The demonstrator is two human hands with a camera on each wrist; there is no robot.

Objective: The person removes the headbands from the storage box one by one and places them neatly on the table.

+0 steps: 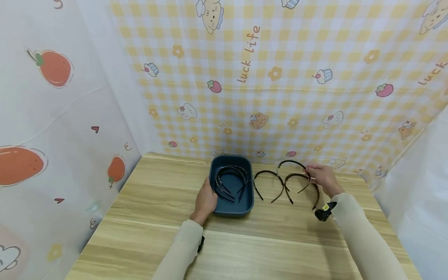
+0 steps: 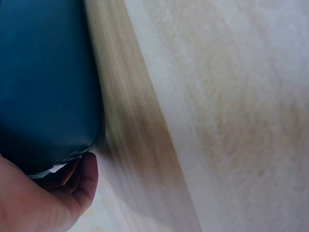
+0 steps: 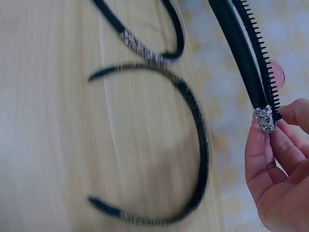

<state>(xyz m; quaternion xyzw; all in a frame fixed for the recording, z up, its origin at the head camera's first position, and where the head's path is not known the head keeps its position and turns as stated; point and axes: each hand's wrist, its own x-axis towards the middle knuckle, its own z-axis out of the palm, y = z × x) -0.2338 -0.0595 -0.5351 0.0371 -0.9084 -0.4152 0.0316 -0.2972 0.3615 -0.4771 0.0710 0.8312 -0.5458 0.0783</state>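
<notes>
My right hand [image 1: 323,179] pinches a black headband [image 1: 292,160] and holds it raised above the table. In the right wrist view, the fingertips and thumb meet at the sparkly silver section of this toothed headband [image 3: 241,58]. My left hand [image 1: 204,200] grips the left side of a dark blue bin [image 1: 233,214]. The left wrist view has its fingers [image 2: 88,176] curled at the edge of the bin. Several dark headbands [image 1: 231,167] lie inside the bin, overlapping one another. Beside the bin, one headband [image 1: 267,171] lies on the table, and another headband [image 1: 316,198] lies beneath the raised one.
The wooden table [image 1: 157,186] meets a yellow checked curtain [image 1: 238,128] right behind the bin and headbands. White sheeting hangs along the left [image 1: 70,109] and right [image 1: 420,175] sides.
</notes>
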